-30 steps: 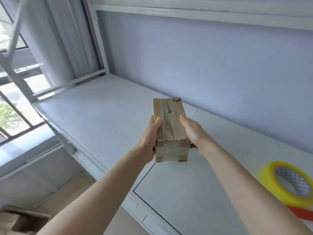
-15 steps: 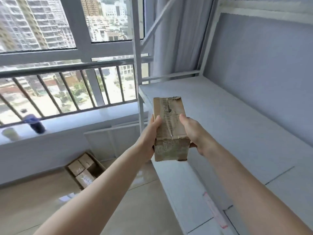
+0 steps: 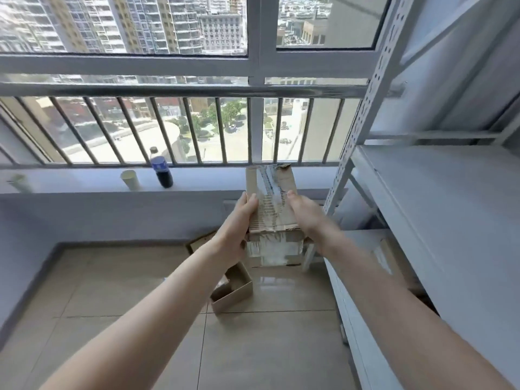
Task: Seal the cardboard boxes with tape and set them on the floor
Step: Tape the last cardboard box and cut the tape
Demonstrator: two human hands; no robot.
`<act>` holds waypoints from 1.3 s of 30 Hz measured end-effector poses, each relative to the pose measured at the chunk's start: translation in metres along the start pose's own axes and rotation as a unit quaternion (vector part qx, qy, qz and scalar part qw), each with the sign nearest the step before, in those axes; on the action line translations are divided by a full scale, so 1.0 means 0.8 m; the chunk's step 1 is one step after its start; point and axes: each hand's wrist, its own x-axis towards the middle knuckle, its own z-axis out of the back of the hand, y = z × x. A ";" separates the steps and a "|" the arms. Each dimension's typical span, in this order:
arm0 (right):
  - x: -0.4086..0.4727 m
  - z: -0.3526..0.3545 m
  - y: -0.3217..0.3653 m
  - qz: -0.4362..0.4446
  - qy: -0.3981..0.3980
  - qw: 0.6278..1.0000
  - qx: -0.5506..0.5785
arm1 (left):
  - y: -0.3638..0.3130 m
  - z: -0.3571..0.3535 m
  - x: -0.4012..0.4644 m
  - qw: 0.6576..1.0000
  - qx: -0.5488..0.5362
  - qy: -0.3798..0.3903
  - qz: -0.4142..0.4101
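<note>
I grip the taped box between my left hand and right hand. An open box sits below on the floor — shelf edge close at right.

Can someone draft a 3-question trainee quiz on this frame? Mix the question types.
1. True or false: the taped brown cardboard box already rests on the beige tiled floor.
2. Multiple choice: what stands on the grey window ledge? A) a yellow tape roll B) a dark plastic bottle with a blue label and a white paper cup C) a pair of scissors
3. Fill in: the open brown cardboard box lies on the ____.

Key
1. False: the left hand and right hand each have a grip on one side, holding it in the air.
2. B: the bottle and cup.
3. floor
</note>
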 end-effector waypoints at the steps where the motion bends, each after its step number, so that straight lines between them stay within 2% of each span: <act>1: 0.015 -0.014 0.005 -0.005 0.008 1.000 -0.004 | -0.001 0.019 0.009 1.000 0.003 -0.011 0.002; 8: 0.138 -0.090 0.021 0.003 0.051 0.998 -0.046 | -0.005 0.122 0.077 0.997 0.058 -0.053 0.013; 15: 0.272 -0.148 0.009 0.032 0.117 0.989 -0.088 | 0.022 0.191 0.178 0.990 0.036 -0.131 0.033; 20: 0.358 -0.191 -0.036 0.025 0.149 0.984 -0.093 | 0.076 0.240 0.252 0.980 0.010 -0.187 0.060; 27: 0.469 -0.268 -0.162 0.001 0.153 0.981 -0.117 | 0.195 0.313 0.345 0.975 0.025 -0.204 0.080; 34: 0.570 -0.343 -0.342 -0.024 0.178 0.974 -0.141 | 0.389 0.380 0.430 0.959 0.021 -0.263 0.106; 39: 0.619 -0.383 -0.461 -0.026 0.181 0.972 -0.150 | 0.516 0.414 0.472 0.958 -0.002 -0.258 0.125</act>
